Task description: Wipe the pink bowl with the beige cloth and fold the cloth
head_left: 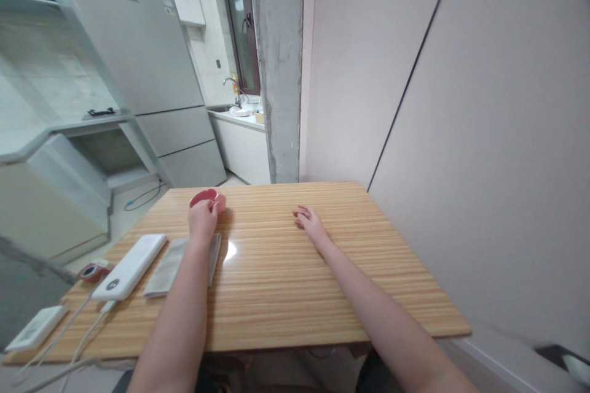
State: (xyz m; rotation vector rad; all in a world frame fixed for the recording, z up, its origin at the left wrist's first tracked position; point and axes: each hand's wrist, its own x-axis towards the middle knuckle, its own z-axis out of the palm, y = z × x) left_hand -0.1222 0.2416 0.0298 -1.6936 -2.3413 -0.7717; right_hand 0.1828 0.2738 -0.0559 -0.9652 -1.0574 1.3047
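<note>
Plainly, the left hand point(203, 218) is clenched around the near side of a small red bowl point(206, 198), its grip wrapped over the rim so the bowl sits steady on the wooden bench point(286, 282) toward the far left edge. The right hand point(310, 221) is released, lying flat with fingers slightly curled on bare wood, well apart from the bowl and holding nothing, as if just bracing there. Under the left forearm lies a folded grey cloth point(171, 266), and just beside it a white power bank point(129, 266) with a cable trailing off the near edge; a small red-and-white roll of tape point(93, 271) sits at the bench's left edge, and a white flat device point(35, 326) lies nearer. A grey fridge point(138, 61) behind carries a sticker and a faint brand line, both too small to read.
</note>
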